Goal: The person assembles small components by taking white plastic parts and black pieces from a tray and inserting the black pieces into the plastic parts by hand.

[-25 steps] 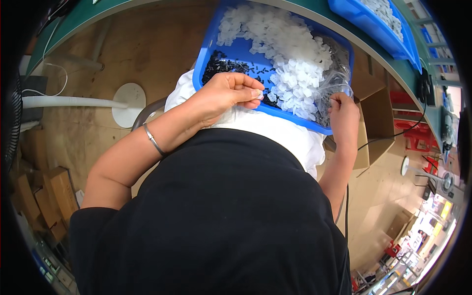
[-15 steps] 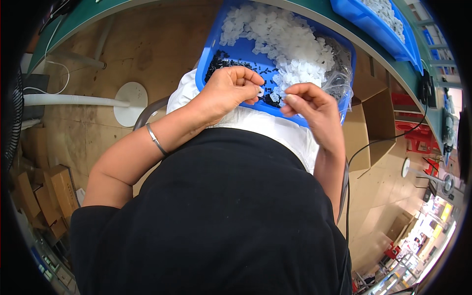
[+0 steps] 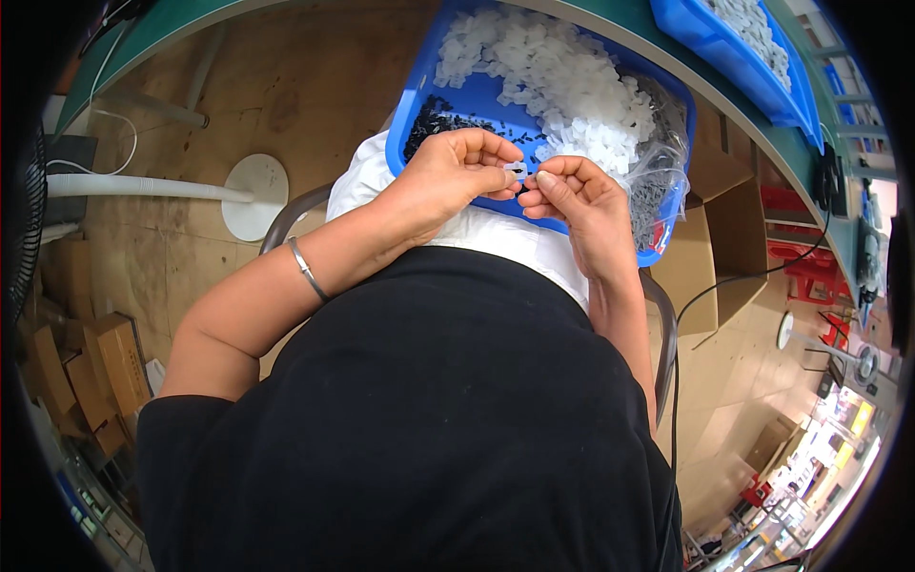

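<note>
My left hand (image 3: 456,178) pinches a small translucent white plastic piece (image 3: 516,169) between thumb and fingertips. Close against it, my right hand (image 3: 583,197) is closed in a pinch at the other side of the piece. What lies between the right fingertips is too small to make out. Both hands are over the near edge of a blue plastic tray (image 3: 397,145) on my lap. Inside the tray are a heap of similar translucent pieces (image 3: 572,81), a scatter of small black pieces (image 3: 432,126) and a clear plastic bag (image 3: 667,157) on the right.
A green table edge (image 3: 276,8) curves across beyond the tray. On it, at far right, stands another blue bin (image 3: 734,57) of translucent pieces. An open cardboard box (image 3: 701,257) is on the floor to the right, with a black cable (image 3: 734,275) hanging past it.
My right hand has moved left and closed in on the piece in my left hand; the fingertips now meet. The tray has shifted slightly to the right in view.
</note>
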A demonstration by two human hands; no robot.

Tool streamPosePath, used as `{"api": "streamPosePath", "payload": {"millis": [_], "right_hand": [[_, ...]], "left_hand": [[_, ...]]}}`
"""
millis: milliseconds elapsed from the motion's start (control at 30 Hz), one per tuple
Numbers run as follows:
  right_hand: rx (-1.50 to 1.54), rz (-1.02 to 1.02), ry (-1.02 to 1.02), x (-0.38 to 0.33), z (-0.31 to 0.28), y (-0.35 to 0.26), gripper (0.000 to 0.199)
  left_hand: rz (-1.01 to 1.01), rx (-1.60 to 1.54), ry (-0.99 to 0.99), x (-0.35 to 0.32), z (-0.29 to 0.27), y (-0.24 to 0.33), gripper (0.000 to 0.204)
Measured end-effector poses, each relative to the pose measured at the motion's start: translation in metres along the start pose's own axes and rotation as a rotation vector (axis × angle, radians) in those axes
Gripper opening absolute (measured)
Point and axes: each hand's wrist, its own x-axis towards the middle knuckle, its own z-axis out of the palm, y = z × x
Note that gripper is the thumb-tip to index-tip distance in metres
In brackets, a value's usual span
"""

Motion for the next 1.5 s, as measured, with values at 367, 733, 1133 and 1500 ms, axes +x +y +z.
{"api": "streamPosePath", "payload": {"millis": [367, 733, 1133, 1500], "right_hand": [[-0.046, 0.102, 0.034, 0.004, 0.000, 0.003, 0.015], [-0.045, 0.023, 0.074, 0.005, 0.003, 0.009, 0.014], [-0.209, 0.029, 0.039, 0.002, 0.005, 0.007, 0.013], [-0.159, 0.085, 0.060, 0.001, 0.004, 0.006, 0.014]], "left_hand": [[0.066, 0.126, 0.014, -0.002, 0.005, -0.002, 0.026], [0.073, 0.138, -0.063, -0.003, 0.006, -0.003, 0.028], [0.053, 0.231, -0.099, 0.005, -0.004, -0.005, 0.034], [-0.039, 0.191, -0.034, 0.005, -0.003, -0.007, 0.032]]}}
